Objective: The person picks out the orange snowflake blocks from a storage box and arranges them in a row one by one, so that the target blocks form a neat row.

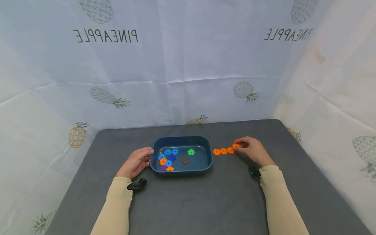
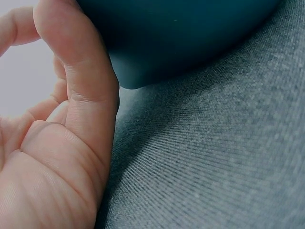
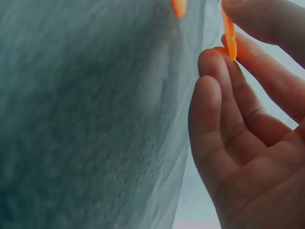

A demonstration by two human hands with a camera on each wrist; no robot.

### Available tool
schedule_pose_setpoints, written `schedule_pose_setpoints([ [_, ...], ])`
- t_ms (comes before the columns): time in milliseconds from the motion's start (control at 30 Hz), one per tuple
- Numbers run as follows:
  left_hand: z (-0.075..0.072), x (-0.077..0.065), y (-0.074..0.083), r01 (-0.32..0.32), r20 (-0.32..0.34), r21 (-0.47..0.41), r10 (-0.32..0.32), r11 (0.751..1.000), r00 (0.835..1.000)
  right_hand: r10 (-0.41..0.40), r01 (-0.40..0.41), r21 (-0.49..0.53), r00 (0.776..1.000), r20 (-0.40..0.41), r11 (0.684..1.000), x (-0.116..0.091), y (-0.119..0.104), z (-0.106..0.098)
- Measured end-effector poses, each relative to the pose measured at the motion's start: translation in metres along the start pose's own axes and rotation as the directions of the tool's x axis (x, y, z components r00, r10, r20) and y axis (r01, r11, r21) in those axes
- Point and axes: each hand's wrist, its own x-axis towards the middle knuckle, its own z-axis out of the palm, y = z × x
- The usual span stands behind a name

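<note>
My left hand [image 1: 136,163] grips the left end of a dark blue tray [image 1: 188,171], with a fingertip at its rim. In the left wrist view the tray's rounded outer wall [image 2: 157,52] lies against the hand. To the right of the tray, my right hand [image 1: 253,150] pinches an orange notched plastic disc [image 1: 236,146] between thumb and fingers. The right wrist view shows this disc [image 3: 229,38] edge-on. Three like orange discs [image 1: 224,151] form a row on the table, running from beside the tray toward the pinched one.
Inside the tray, several blue discs [image 1: 167,152] cluster at the left with orange [image 1: 169,168] and purple [image 1: 163,168] ones. A green disc [image 1: 191,152] and a brown disc [image 1: 185,160] lie farther right. Pineapple-print cloth [image 1: 188,101] hangs behind the grey table [image 1: 199,202].
</note>
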Motion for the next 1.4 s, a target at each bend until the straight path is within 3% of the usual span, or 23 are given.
schedule_pose_setpoints([
  [367,-0.0054,0.0012,-0.002,0.01,-0.004,-0.016,-0.01,1.0,1.0,0.068,-0.065,-0.069,0.997,0.042,0.996,0.0027,-0.0013,0.0007],
  [1100,-0.0023,0.0001,0.0007,0.01,0.02,-0.036,-0.009,0.999,1.0,0.085,-0.08,-0.098,0.995,0.057,0.992,0.005,0.0018,0.0041],
  [1400,-0.0012,0.0,0.0015,0.007,0.01,-0.024,-0.006,1.0,1.0,0.042,-0.039,-0.104,0.999,0.027,0.994,-0.0004,-0.0032,-0.0027],
])
